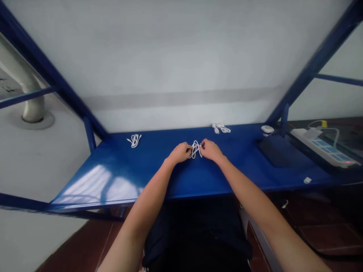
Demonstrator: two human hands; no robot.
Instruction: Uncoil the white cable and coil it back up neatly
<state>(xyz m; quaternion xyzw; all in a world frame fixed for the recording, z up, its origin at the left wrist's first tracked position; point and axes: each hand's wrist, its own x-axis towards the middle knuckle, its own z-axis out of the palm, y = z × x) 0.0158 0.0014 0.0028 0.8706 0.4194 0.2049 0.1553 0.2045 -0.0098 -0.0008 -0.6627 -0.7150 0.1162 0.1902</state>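
Observation:
My left hand [179, 153] and my right hand [211, 150] meet near the middle of a blue metal bench [113, 177]. Between their fingers they pinch a looped white cable [195, 150], which stays low over the bench top. A second coiled white cable [134, 140] lies to the left, beyond my left hand. A third white cable bundle [221, 128] sits against the wall, beyond my right hand. Neither of these is touched.
A black flat pad [279, 151] and a round white object [267, 129] lie at the bench's right end. Further right is a white power strip [323, 147]. A small white piece [307, 180] sits near the front edge. Blue steel struts [320, 56] frame the bench, and a white wall rises behind it.

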